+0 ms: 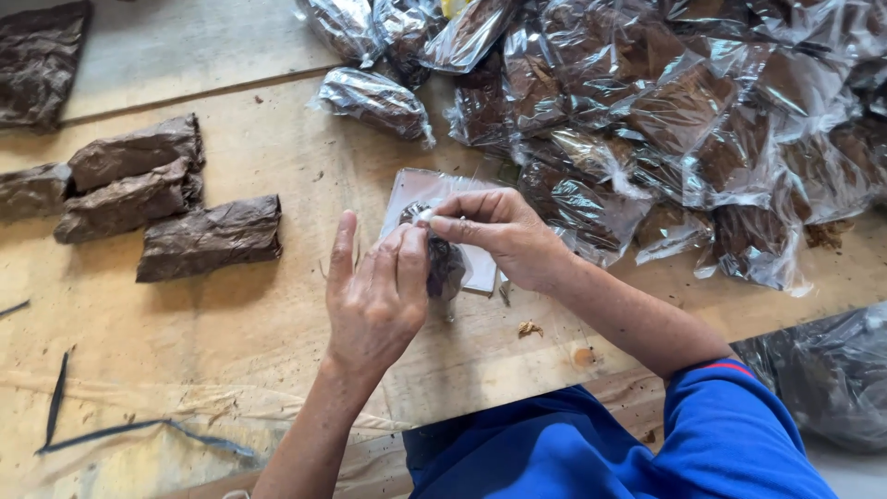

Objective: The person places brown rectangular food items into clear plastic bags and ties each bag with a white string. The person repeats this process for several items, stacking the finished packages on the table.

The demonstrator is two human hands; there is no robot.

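crinkly clear bag [434, 199], wrinkled brown bundle [445, 263]

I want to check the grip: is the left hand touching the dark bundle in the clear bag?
Touching. The head view shows the left hand with its fingers wrapped around the dark bundle, no gap between them; the right hand pinches its top.

A packing workshop: rough wooden bench [277, 305] heaped with bagged bundles [665, 120]

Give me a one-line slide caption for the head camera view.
Both hands, left hand and right hand, work a dark leaf bundle over a clear bag on a wooden table.
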